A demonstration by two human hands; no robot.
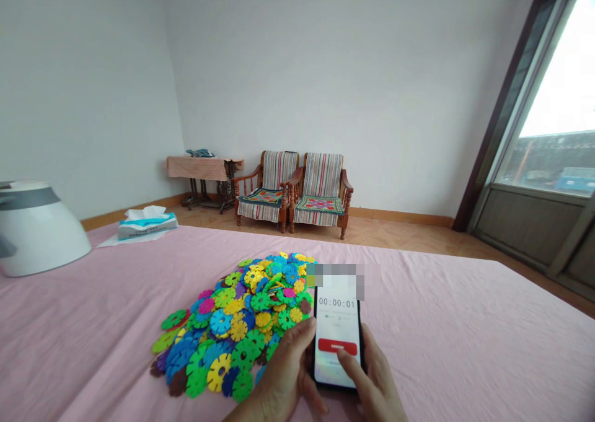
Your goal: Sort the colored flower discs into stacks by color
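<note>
A smartphone [335, 323] is held upright between both hands, its bright screen reading 00:00:01 above a red button. My left hand [290, 363] grips the phone's left edge, the thumb along its side and fingers curling below it. On the right edge, my right hand [372, 372] wraps round the phone, with its thumb over the screen at the red button. Just left of the phone lies a heap of colourful plastic snowflake discs [237, 329] in green, blue, yellow, pink and brown; my left forearm covers part of its near edge.
A pink cloth [441, 323] covers the table. At the left stand a white kettle [41, 236] and a tissue box [147, 224]. Beyond the table are two wooden armchairs [320, 189] with striped covers, and a small cloth-covered table [198, 168]. A window door [534, 205] is at the right.
</note>
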